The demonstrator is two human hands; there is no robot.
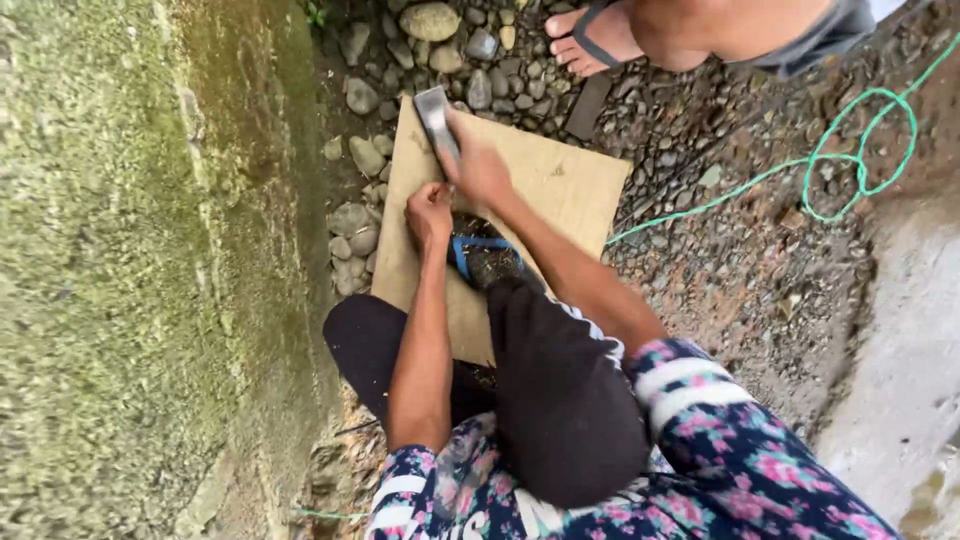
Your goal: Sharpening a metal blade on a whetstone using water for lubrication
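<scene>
A floral fabric sleeve (720, 440) lies nearest, above one flat tan board (560, 185) on rounded grey pebbles (440, 50). On the board, the right hand (478, 165) grips one grey metal hammer (436, 118). The left hand (430, 212) is fisted beside it; what it holds I cannot tell.

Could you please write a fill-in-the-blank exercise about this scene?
1. The right hand grips a ____ with a grey metal head.
2. The board under both hands lies on ____ ground.
3. The rope on the ground to the right is ____ in colour.
4. The left hand is closed in a ____ on the board.

Missing words: hammer; stony; green; fist
</scene>
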